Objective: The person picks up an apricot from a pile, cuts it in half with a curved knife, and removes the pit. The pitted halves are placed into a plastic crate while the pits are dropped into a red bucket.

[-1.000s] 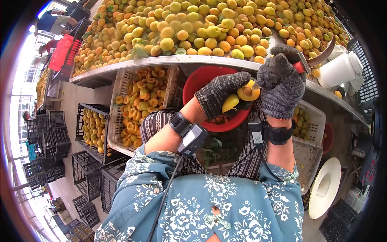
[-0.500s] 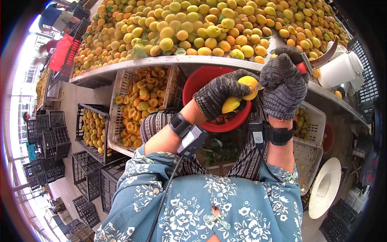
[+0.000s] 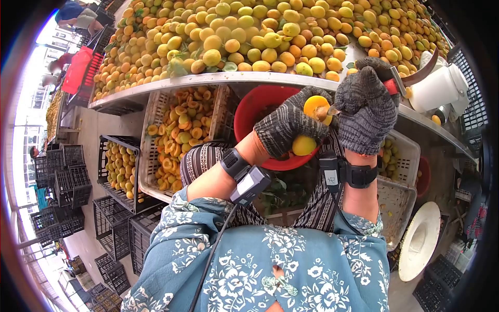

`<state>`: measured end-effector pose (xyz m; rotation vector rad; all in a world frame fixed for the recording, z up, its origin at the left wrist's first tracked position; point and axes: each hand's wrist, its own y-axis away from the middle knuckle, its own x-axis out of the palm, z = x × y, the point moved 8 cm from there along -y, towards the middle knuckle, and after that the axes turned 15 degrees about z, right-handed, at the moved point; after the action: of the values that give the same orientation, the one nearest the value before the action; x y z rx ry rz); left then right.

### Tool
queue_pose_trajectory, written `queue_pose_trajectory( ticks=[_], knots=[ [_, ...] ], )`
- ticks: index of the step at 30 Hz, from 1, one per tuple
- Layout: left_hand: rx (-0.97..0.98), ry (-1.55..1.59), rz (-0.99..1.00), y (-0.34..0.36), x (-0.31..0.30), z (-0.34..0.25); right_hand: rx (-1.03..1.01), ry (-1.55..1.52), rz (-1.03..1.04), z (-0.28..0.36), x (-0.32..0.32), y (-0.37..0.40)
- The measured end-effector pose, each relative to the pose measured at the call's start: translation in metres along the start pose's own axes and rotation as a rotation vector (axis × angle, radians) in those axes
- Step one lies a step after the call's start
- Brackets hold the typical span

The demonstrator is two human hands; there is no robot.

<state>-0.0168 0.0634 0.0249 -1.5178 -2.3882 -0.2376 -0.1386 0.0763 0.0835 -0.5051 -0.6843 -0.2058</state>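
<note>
My left hand (image 3: 286,123), in a dark grey knitted glove, is closed around a cut apricot (image 3: 313,105). The orange flesh faces me, with a brown stone (image 3: 323,112) showing in it. Lower in the same hand sits a second yellow apricot piece (image 3: 304,145). My right hand (image 3: 365,112), gloved alike, is wrapped around a curved knife (image 3: 422,72) with a red handle; its hooked blade points up and right. A small pointed tip (image 3: 334,110) sticks out of the right fist, beside the stone. Below my left hand stands a red basin (image 3: 248,112).
Apricots (image 3: 228,39) cover the metal-edged table (image 3: 208,79). A crate of halved apricots (image 3: 179,125) and a black crate of whole ones (image 3: 122,169) stand left. At right are a white bucket (image 3: 442,89), pale crates (image 3: 397,200) and a white hat (image 3: 420,242).
My left hand has turned the apricot, so its cut orange face and stone now show where yellow skin did. My right hand has barely moved.
</note>
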Motion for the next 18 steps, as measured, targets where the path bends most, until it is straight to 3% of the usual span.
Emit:
queue_pose_trajectory(
  ticks=[8,10,18],
  knots=[
    [0.045,-0.176,-0.014,-0.003,-0.006,0.001,0.016,0.034,-0.047,-0.006,-0.002,0.000],
    [0.108,-0.567,0.053,-0.003,-0.003,-0.005,0.021,0.047,-0.029,-0.008,-0.002,-0.001],
    [0.059,-0.367,-0.036,-0.004,-0.001,-0.005,0.062,0.074,-0.027,-0.016,-0.003,-0.003]
  ],
)
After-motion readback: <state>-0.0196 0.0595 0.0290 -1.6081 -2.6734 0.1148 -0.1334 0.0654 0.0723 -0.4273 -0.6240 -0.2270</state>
